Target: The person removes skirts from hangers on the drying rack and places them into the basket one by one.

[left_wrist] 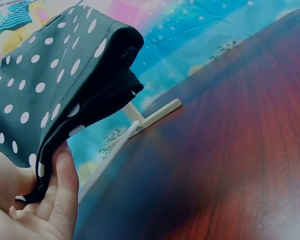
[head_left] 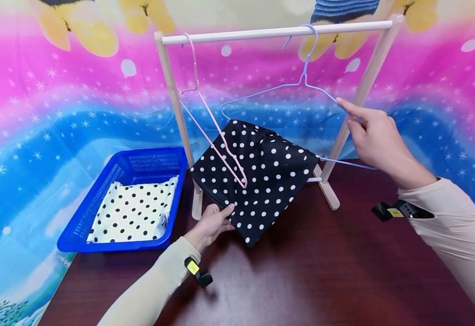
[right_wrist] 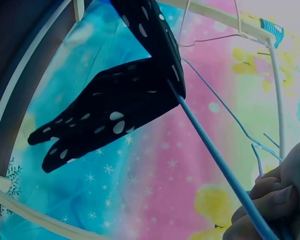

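Note:
A black cloth with white dots (head_left: pixel 267 179) hangs folded over the lower bar of a blue wire hanger (head_left: pixel 304 78), whose hook is over the rack's top rail (head_left: pixel 241 35). My left hand (head_left: pixel 212 224) pinches the cloth's lower left edge between thumb and fingers; in the left wrist view the cloth's layers (left_wrist: pixel 55 90) show above the fingertips. My right hand (head_left: pixel 377 140) holds the hanger's right side, thumb and index finger on the wire. In the right wrist view the bare hanger bar (right_wrist: pixel 215 153) runs from the cloth to my curled fingers.
A pink hanger (head_left: pixel 195 68) hangs at the rail's left end, overlapping the cloth in the head view. Left of the wooden rack stands a blue basket (head_left: pixel 117 246) holding a white cloth with black dots (head_left: pixel 135 213). Everything stands on a dark red-brown table (head_left: pixel 302 271) before a colourful backdrop.

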### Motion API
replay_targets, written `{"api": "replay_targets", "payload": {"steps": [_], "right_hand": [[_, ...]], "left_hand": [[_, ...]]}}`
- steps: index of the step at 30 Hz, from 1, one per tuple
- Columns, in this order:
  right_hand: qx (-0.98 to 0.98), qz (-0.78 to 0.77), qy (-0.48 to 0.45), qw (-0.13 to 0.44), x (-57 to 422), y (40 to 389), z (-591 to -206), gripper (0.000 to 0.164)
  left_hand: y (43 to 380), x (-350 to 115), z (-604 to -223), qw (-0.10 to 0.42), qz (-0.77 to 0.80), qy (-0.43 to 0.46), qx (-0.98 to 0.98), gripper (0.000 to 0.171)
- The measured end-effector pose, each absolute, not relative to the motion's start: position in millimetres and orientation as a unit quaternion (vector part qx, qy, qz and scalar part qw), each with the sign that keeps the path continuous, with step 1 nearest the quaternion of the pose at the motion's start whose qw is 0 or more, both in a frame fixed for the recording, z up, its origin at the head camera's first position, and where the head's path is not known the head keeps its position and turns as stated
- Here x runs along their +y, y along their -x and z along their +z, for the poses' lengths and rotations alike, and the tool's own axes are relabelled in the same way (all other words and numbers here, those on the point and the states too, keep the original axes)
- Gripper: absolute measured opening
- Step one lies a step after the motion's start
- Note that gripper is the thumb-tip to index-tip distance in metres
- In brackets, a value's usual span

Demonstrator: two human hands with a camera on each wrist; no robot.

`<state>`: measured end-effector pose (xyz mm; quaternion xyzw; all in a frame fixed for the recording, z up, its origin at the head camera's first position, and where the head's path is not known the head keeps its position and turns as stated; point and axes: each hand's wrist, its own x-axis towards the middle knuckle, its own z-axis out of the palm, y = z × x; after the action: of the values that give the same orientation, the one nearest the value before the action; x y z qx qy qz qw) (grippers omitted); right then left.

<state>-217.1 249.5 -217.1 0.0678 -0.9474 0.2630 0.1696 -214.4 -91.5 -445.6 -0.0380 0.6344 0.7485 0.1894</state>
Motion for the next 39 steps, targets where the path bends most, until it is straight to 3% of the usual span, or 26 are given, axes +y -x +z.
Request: {"api": "replay_targets", "payload": {"steps": [27,39], "right_hand": [[-0.937,0.283,-0.076,0.192,243,219,-226,0.046],[-0.937,0.283,-0.075,0.192,248,220,-226,0.046]], "left_hand": [[183,-73,-449,0.235,0.765,0.029,0.598,0.023],[185,-87,-446,0.226,0.758,0.020,0.612,0.028]]}}
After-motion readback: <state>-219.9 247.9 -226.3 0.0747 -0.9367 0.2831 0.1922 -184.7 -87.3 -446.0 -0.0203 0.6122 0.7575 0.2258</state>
